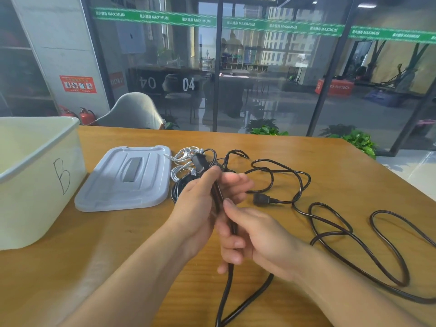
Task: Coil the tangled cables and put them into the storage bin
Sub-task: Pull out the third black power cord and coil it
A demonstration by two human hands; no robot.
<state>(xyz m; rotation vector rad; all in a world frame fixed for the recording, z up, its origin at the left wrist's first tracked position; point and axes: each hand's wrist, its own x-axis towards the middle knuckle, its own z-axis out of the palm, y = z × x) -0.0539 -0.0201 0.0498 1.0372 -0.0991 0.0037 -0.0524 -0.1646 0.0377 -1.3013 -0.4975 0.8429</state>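
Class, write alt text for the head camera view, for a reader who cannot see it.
Both hands, left hand and right hand, grip folded strands of a long black power cable above a wooden table. The rest of it sprawls in loops to the right. At left stand an open cream plastic bin marked B and its grey lid, beside tangled white cables.

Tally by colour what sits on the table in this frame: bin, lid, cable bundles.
White storage bin, marked B: 1
Grey lid, lying flat beside the bin: 1
White cables, a tangled bunch, strands not separable: 1 bunch
Black cables, tangled, count unclear, part held by left hand and right hand: 1 tangle
Total: 4
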